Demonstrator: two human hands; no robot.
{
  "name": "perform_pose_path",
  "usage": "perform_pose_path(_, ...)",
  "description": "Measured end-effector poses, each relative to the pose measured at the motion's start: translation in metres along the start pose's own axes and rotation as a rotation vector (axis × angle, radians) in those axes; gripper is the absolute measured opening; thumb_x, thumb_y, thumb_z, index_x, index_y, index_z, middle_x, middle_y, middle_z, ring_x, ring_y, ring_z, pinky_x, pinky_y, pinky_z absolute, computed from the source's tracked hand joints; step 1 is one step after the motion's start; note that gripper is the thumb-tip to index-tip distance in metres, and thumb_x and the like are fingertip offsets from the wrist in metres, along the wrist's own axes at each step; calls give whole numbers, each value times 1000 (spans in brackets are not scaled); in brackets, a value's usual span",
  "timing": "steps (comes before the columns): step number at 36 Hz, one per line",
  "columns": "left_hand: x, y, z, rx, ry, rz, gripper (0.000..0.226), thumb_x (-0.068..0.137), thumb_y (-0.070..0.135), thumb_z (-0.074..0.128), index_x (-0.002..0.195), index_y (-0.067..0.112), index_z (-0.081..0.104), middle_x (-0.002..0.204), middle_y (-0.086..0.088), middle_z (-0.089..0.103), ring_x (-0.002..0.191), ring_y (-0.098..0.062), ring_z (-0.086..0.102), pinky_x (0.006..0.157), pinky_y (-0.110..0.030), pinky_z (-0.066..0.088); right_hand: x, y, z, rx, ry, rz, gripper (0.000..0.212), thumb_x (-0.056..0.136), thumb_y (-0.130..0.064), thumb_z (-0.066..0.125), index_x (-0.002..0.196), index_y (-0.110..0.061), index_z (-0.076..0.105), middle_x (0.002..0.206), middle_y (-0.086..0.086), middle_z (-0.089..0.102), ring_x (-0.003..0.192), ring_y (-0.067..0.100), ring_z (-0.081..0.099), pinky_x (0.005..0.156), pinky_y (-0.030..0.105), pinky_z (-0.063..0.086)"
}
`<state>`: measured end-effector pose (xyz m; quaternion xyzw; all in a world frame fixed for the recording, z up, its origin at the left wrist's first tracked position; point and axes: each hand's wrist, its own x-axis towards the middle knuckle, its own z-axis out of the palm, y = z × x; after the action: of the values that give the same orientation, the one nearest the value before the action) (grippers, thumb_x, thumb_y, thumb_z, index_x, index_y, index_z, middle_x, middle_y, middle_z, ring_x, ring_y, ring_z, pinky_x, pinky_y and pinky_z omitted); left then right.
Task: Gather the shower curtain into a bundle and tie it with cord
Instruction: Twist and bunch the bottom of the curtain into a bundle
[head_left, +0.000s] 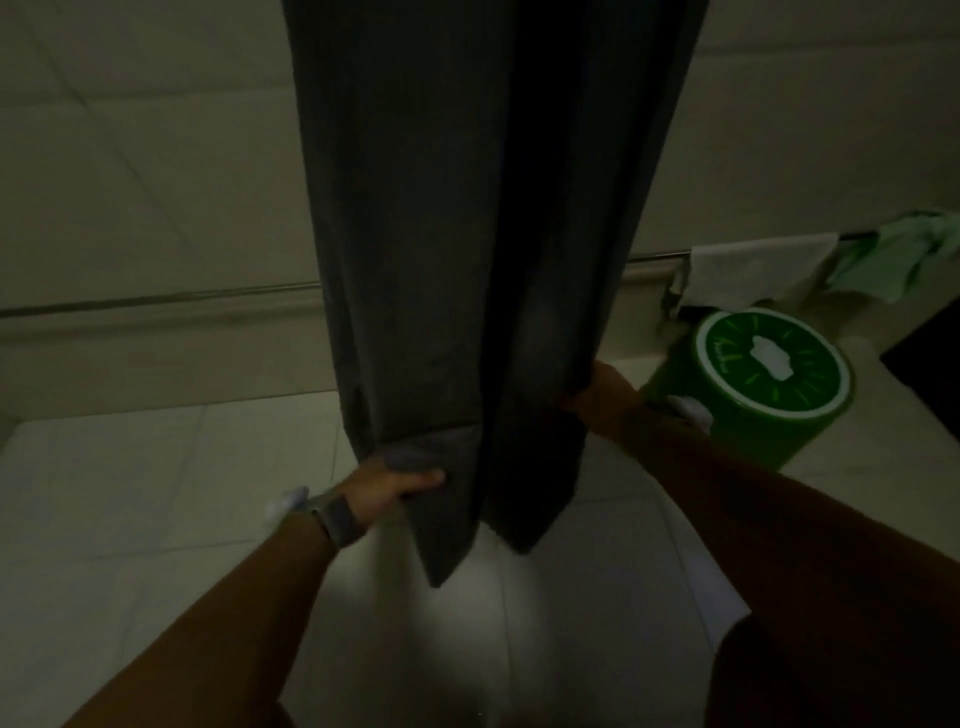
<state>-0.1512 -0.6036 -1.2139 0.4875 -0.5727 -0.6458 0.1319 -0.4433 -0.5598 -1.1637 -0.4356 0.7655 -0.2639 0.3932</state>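
Note:
A dark grey shower curtain (478, 234) hangs down the middle of the dim head view, gathered into long vertical folds. My left hand (387, 491), with a watch on its wrist, grips the lower left edge of the curtain near the hem. My right hand (605, 395) holds the right edge of the curtain a little higher up, its fingers partly hidden behind the fabric. Two pointed corners of the hem hang below my hands. No cord is visible.
A green round container (769, 374) with a white-rimmed lid stands at the right, close to my right wrist. Behind it a white towel (753, 270) and a green cloth (904, 254) hang on a rail. Pale tiled floor (130, 493) and wall surround the curtain.

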Motion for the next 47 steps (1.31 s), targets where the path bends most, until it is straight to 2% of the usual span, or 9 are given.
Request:
perform_pose_path(6, -1, -37, 32, 510, -324, -173, 56, 75, 55, 72, 127, 37, 59, 122, 8, 66, 109, -14, 64, 94, -40, 55, -25, -19, 11, 16, -219, 145, 24, 96, -3, 53, 118, 1, 58, 118, 18, 60, 106, 36, 59, 95, 42, 48)
perform_pose_path(11, -3, -28, 39, 505, -283, -2, 87, 62, 73, 72, 138, 35, 50, 133, 9, 59, 120, -13, 57, 103, -37, 49, -54, -25, 13, 409, -300, 37, 32, 100, 4, 35, 80, -17, 48, 85, -1, 52, 75, 10, 51, 65, 21, 49)
perform_pose_path(16, -15, 13, 37, 160, -75, 198, 58, 70, 38, 84, 122, 33, 58, 123, 11, 65, 116, -8, 59, 104, -37, 48, -57, -19, -13, 184, -292, -41, 18, 90, 1, 58, 103, -10, 64, 102, 8, 64, 90, 24, 62, 73, 32, 54)
perform_pose_path(21, -7, 53, 39, 31, 81, 334, 105, 62, 40, 90, 148, 35, 31, 144, 10, 49, 131, -9, 49, 109, -35, 43, -60, -14, -31, 82, -364, 43, 75, 77, 28, 42, 134, -20, 46, 120, -6, 55, 113, 11, 51, 85, 29, 48)
perform_pose_path(25, 3, 95, 50, 35, 113, 461, 121, 63, 37, 91, 153, 42, 10, 153, 14, 33, 136, -4, 36, 109, -25, 33, -83, -24, -34, 114, -567, -5, 91, 77, 5, 73, 144, -33, 25, 133, -14, 46, 127, 7, 43, 99, 20, 42)
perform_pose_path(30, 30, 132, 77, 167, 42, 514, 101, 63, 29, 90, 146, 23, 32, 150, 6, 43, 134, -6, 42, 113, -27, 34, -65, -60, -36, 510, 125, -349, 94, 69, -7, 84, 146, -17, 31, 136, -3, 55, 121, 8, 57, 101, 31, 50)
perform_pose_path(34, 30, 148, 89, 325, -37, 520, 85, 77, 27, 82, 148, 21, 35, 147, 4, 46, 131, -8, 45, 111, -26, 36, -43, -89, -67, 528, 347, -351, 59, 74, -11, 82, 127, -10, 56, 120, 4, 66, 107, 18, 64, 97, 36, 52)
perform_pose_path(41, -1, 173, 17, 212, 1084, 807, 79, 65, 57, 76, 127, 14, 49, 129, -13, 48, 120, -31, 47, 104, -47, 40, -54, -43, -138, 817, 175, -194, 33, 92, 3, 52, 122, -8, 61, 118, 8, 68, 97, 20, 70, 104, 43, 45)
perform_pose_path(47, 13, 228, -20, 205, 943, 839, 115, 65, 54, 81, 154, 20, 17, 156, -7, 30, 141, -20, 33, 116, -37, 29, -67, -43, -152, 713, -40, -192, 32, 93, 4, 48, 121, -4, 61, 109, 2, 73, 90, 17, 72, 86, 31, 57)
